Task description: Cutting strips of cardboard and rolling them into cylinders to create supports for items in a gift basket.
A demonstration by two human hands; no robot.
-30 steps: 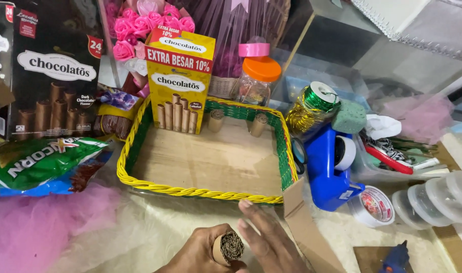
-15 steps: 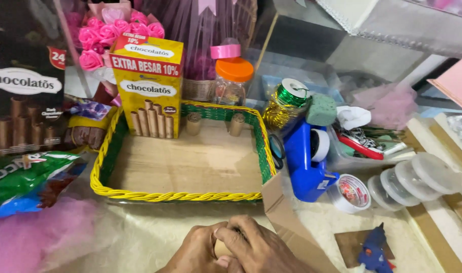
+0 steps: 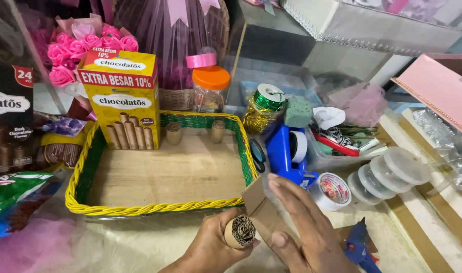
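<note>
My left hand [image 3: 211, 247] grips a tight roll of brown corrugated cardboard [image 3: 239, 231], its spiral end facing me. My right hand [image 3: 304, 227] lies flat with fingers spread against the loose strip of cardboard [image 3: 256, 202] that runs off the roll. Both hands are at the near edge, just in front of a yellow and green woven tray [image 3: 155, 208] with a bare wooden floor. Two small cardboard rolls [image 3: 174, 133] stand upright at the tray's far wall. A yellow box of wafer sticks [image 3: 123, 96] stands in its far left corner.
A blue tape dispenser [image 3: 284, 151], tape rolls [image 3: 332, 191] and stacked clear lids [image 3: 388, 174] lie right of the tray. A blue glue gun [image 3: 360, 245] is near my right wrist. An orange-lidded jar [image 3: 210, 88], green ribbon spool [image 3: 264, 101], pink roses [image 3: 74, 48] and snack packs [image 3: 13, 197] crowd the back and left.
Both hands were cupped together around the roll; now my right hand has spread flat on the loose strip and the roll's spiral end shows. The view shifted left.
</note>
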